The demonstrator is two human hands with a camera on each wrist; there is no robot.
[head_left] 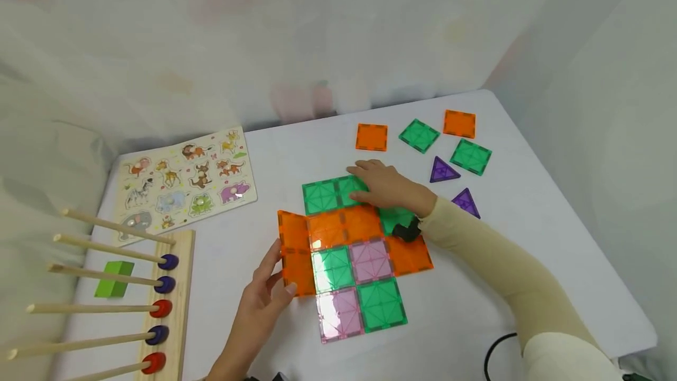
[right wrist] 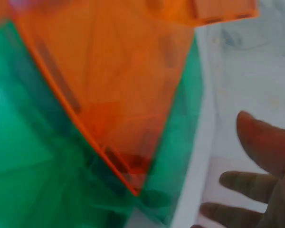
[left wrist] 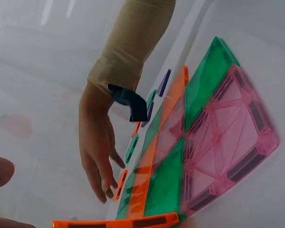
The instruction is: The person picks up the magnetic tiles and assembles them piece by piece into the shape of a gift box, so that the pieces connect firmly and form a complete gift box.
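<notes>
Translucent magnetic tiles in green, orange and pink lie joined edge to edge on the table, with a pink tile (head_left: 338, 313) at the front. Along their left side, a pair of orange tiles (head_left: 296, 251) stands tilted up from the table. My left hand (head_left: 259, 298) grips this pair at its outer edge, thumb on the near face and fingers behind. Over the back row's green tile (head_left: 346, 186) is my right hand (head_left: 388, 187), fingers spread and pointing left. In the right wrist view, its fingers (right wrist: 247, 185) look extended, with nothing between them.
Loose orange tiles (head_left: 372, 137), green tiles (head_left: 472, 156) and purple triangles (head_left: 443, 170) lie at the back right. An animal peg puzzle (head_left: 185, 184) sits back left. A wooden rack (head_left: 180, 298) with long pegs and rings stands front left, near a green block (head_left: 113, 279).
</notes>
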